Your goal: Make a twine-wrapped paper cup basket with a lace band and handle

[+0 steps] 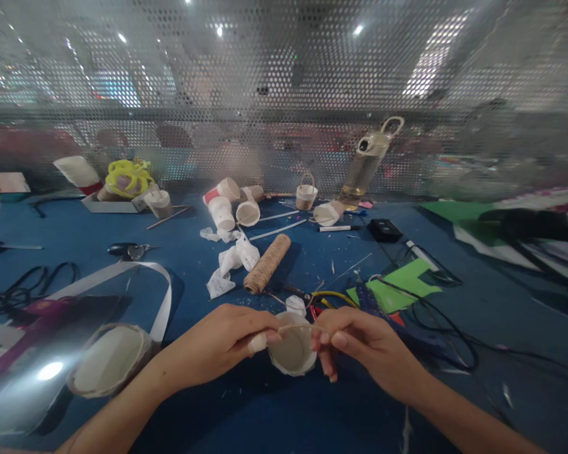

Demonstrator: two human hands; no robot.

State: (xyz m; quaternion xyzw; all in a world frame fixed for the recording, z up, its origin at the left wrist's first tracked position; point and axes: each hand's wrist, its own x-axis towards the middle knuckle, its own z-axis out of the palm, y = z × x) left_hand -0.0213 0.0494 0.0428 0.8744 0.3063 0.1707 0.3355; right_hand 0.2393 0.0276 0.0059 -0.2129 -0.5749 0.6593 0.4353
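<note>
A short length of brown twine (pixel 299 326) runs between my two hands, stretched over the mouth of a small pale cup (pixel 291 352). My left hand (pixel 246 331) pinches one end of it between thumb and fingers; white tape wraps one digit. At the cup's right, my right hand (pixel 348 337) grips the other end, its lower fingers hanging beside the cup wall. The cup's open top faces me, with a ragged rim. Just beyond the cup lies a roll of brown twine (pixel 267 263), and a strand trails from it toward the cup.
Behind the hands lie crumpled white paper (pixel 234 261), yellow-handled pliers (pixel 329 296), green paper (pixel 400 284) and dark cables. A larger twine-rimmed cup (pixel 111 362) is by my left forearm. Farther back are several paper cups (pixel 222 211), a small handled basket (pixel 307 195), a bottle (pixel 366 167) and a perforated metal screen (pixel 274 82).
</note>
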